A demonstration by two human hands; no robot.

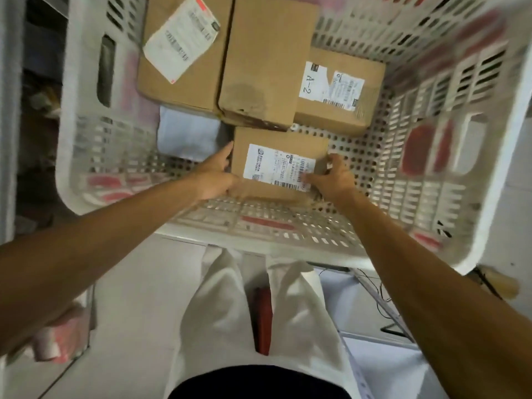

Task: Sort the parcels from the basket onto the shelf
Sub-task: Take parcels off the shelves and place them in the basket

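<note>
- L hand (216, 175) + R hand (331, 178) clasp small labelled box (276, 165) at opp. sides, inside white basket (431, 168).
- 3 more boxes behind; one (339, 93) marked "A-2".

White perforated plastic basket (431, 156), slotted walls, red patches showing through them. Five parcels inside. Small brown cardboard box (277, 165) near the front wall, white shipping label with barcode facing up, lying flat. Behind it, a larger plain brown box (267, 61) with a dark stain near its front edge, overlapping a box (342, 90) whose label reads "A-2". Far left, another brown box (184, 53) with a crumpled, skewed white label. A pale soft-looking packet (188, 135) lies below that box, partly tucked under it.
</note>
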